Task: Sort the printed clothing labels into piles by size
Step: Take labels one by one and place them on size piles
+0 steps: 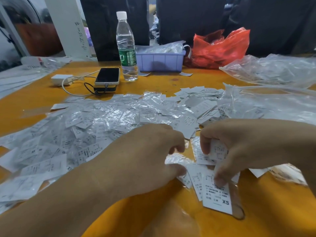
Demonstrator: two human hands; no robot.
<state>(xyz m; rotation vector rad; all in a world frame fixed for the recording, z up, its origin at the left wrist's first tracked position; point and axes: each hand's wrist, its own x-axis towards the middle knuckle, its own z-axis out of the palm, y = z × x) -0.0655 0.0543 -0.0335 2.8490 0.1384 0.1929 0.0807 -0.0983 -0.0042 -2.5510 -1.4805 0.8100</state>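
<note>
Orange table (30,93): big unsorted label heap (95,120) remains. Left hand (153,149) pinches a label; right hand (239,147) pinches several over small XS pile (217,197).

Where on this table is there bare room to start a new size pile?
Bare table shows left of the phone, between the bin and the label heap, and nearest the camera under the forearms. The middle is crowded with labels; clear bags fill the right.
</note>
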